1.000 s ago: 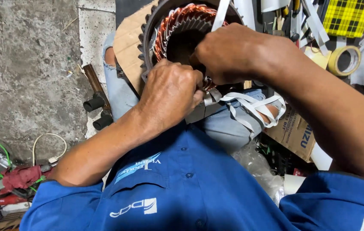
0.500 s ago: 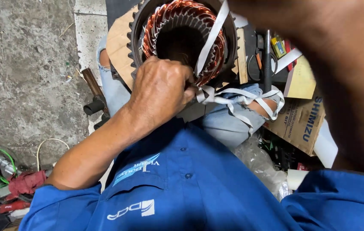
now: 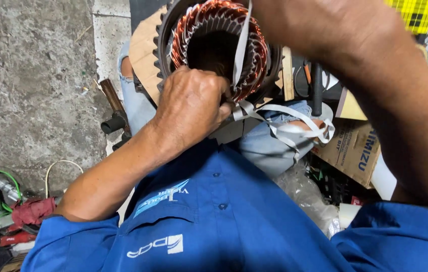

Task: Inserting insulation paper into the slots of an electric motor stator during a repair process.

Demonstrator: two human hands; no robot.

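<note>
- Our left hand (image 3: pixel 190 108) sits on the near rim of the stator (image 3: pixel 219 48), fingers curled tight & pinched on the white tape (image 3: pixel 240 48) right where it leaves the copper windings (image 3: pixel 254 65)
- Tape's long axis runs up & away from those fingers, across the bore to the top edge of view; its loose tail (image 3: pixel 294 128) loops off to the right over our knee
- Right hand (image 3: pixel 294 25) is up high, past the stator's far side; fingers out of frame, so can't tell if they grip anything
- Left hand is the nearer one to the windings, touching them; right arm crosses above, apart from the coil
- Stator lies bore-up w/ its open end facing us, on cardboard (image 3: pixel 143 45) over our lap
</note>
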